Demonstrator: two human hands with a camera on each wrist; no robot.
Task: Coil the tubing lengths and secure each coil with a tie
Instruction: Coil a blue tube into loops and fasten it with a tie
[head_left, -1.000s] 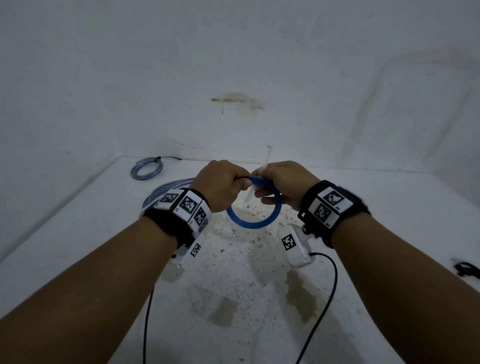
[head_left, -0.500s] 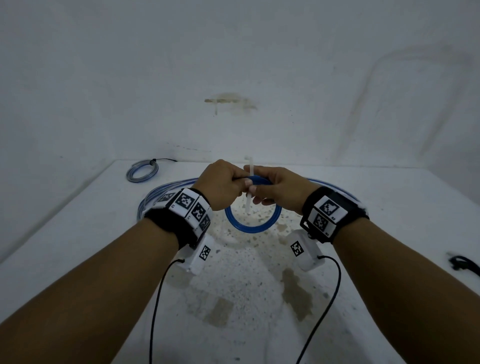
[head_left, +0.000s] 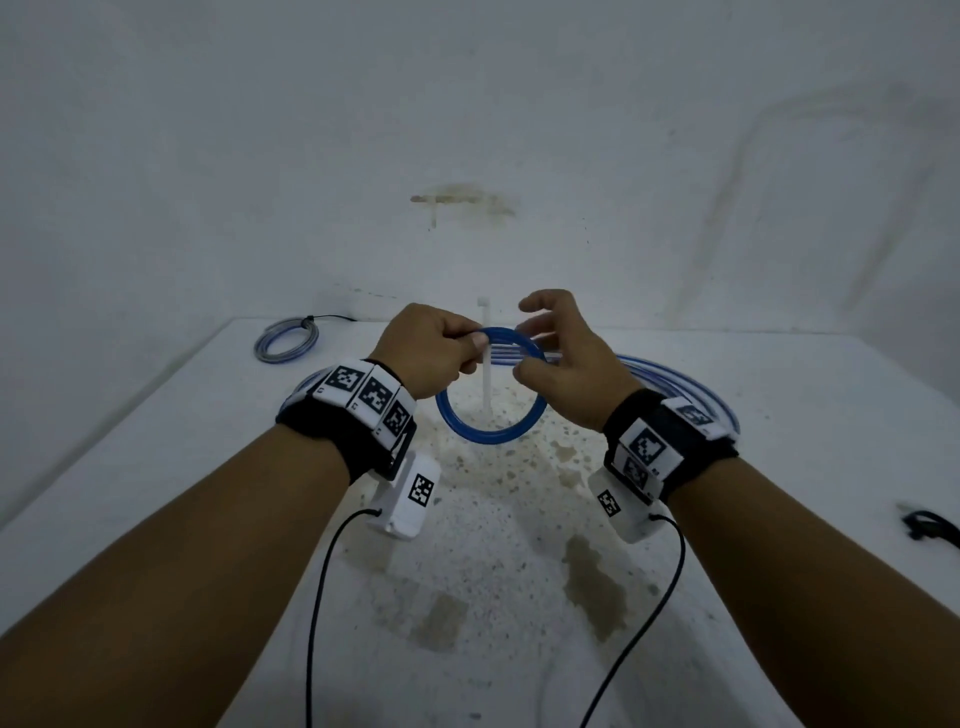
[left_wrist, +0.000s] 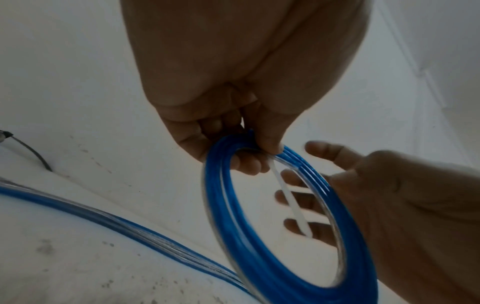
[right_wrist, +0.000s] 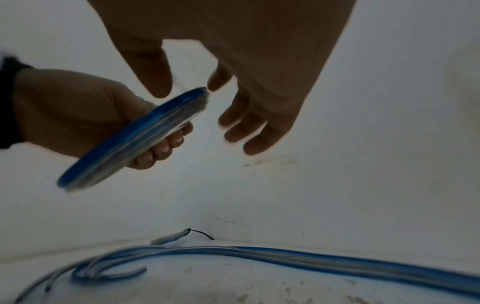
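Blue tubing wound into a small coil (head_left: 491, 410) hangs upright above the white table (head_left: 156, 457), held only at its top, and that single hold is where trouble could start: the loops look springy, so if the left hand (head_left: 434, 353) eases off before the tie is closed, I judge they would spring apart and the winding would have to be redone. On the far left of the table lies a finished coil (head_left: 285, 343) with a dark tie, well apart from the work. The left hand is curled into a fist at the top of the coil, thumb and fingers pinching the stacked loops together with the white tie (left_wrist: 289, 202), whose strip runs down across the ring's opening while its other end stands up above the fist. The tie does not look closed yet; it could slide out of the pinch or catch only some loops. To the right, the right hand (head_left: 563, 358) is spread and holds nothing, fingers loosely extended just beside the coil and blurred. Reaching for the strip, it could knock the coil. Behind it, loose tubing (head_left: 680, 384) lies on the table.
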